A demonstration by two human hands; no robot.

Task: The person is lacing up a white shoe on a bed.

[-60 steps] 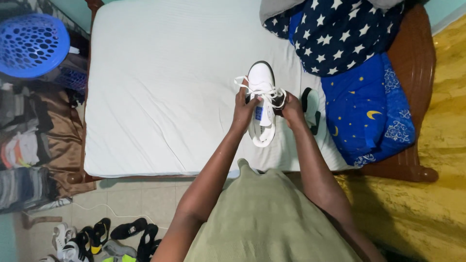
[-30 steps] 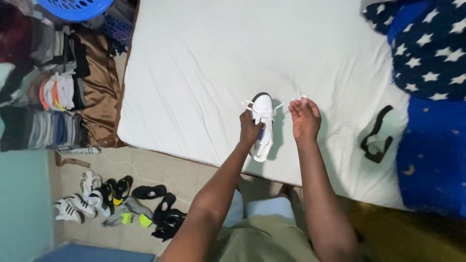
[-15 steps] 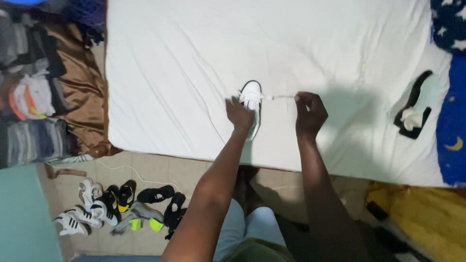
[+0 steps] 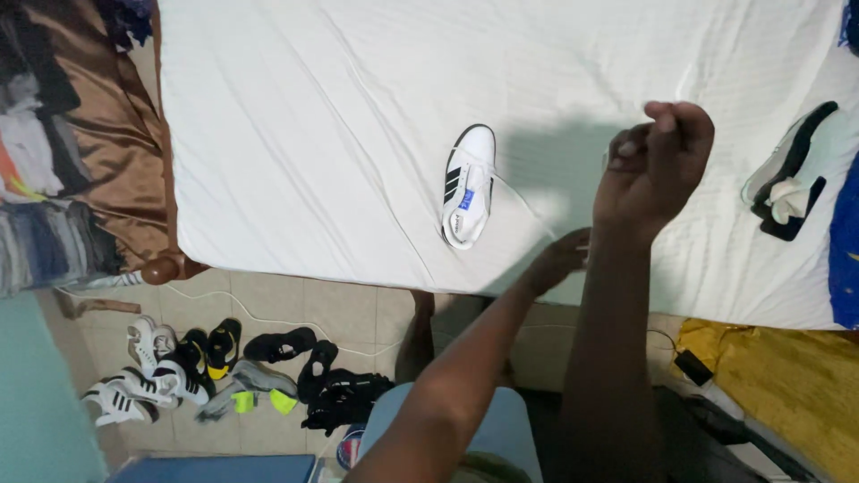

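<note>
A white sneaker (image 4: 468, 183) with black stripes and a blue tag lies on its side on the white mattress (image 4: 313, 134), near the front edge. A thin white shoelace (image 4: 523, 204) runs from it down to the right, towards my hands. My right hand (image 4: 656, 165) is raised right of the sneaker with its fingers pinched together, seemingly on the lace's far end. Lower down, at the mattress edge, my left hand (image 4: 559, 259) has its fingers stretched out where the lace passes. Neither hand touches the sneaker.
A dark and pale green shoe (image 4: 792, 179) lies at the mattress's right side beside a blue blanket (image 4: 846, 241). Folded clothes (image 4: 40, 224) and brown cloth (image 4: 116, 143) are at the left. Several shoes (image 4: 192, 367) sit on the tiled floor; a yellow rug (image 4: 787, 376) lies right.
My left hand let go of the sneaker, which now lies on its side on the mattress. My right hand rose and moved right, drawing the lace out. The view shifted down.
</note>
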